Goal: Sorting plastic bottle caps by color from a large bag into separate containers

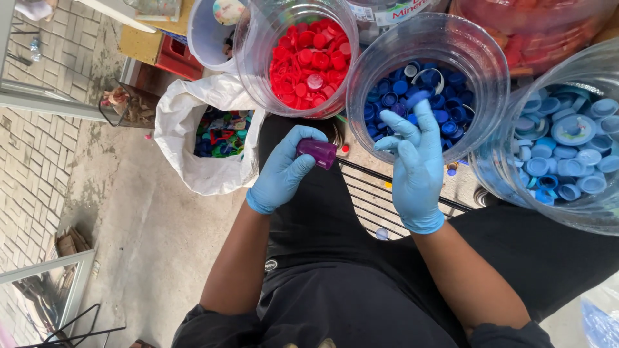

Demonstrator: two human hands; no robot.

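My left hand (284, 169), in a light blue glove, grips a purple plastic cap (316, 153) over my lap. My right hand (416, 154), also gloved, is raised with fingers spread at the near rim of a clear jar of dark blue caps (483, 55); one dark blue cap (418, 98) shows at its fingertips, and I cannot tell whether it is pinched. A clear jar of red caps (255, 38) stands just beyond my left hand. A clear jar of light blue caps (503, 174) stands to the right.
A white sack (180, 129) of mixed coloured caps lies open on the concrete floor at left. A wire rack (367, 193) and a few loose caps lie under the jars. Another jar with reddish contents (535, 26) stands at the back right. A brick wall runs along the left.
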